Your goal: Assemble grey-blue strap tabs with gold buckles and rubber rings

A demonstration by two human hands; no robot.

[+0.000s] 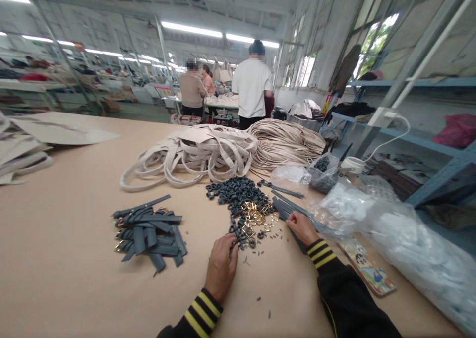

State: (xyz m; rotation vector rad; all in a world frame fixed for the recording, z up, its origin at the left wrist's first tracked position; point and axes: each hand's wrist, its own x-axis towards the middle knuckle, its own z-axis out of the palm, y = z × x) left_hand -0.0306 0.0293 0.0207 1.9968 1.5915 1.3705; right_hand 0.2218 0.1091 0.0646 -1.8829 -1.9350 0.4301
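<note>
Left hand (222, 264) flat on table (67, 258), fingertips curled among dark loops (238, 192) and gold buckles (255, 214); grasp unclear. Right hand (302, 227) closed over dark straps (286, 210).

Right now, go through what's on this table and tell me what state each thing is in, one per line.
Left hand: palm down, fingers in the small parts.
Right hand: resting on dark straps, fingers curled; whether it grips one, cannot tell.
Dark loops: loose heap.
Gold buckles: loose, mixed among the loops.
Finished strap pieces: piled, buckles attached.
Beige straps: tangled pile.
Clear bags: crumpled, lying flat.
</note>
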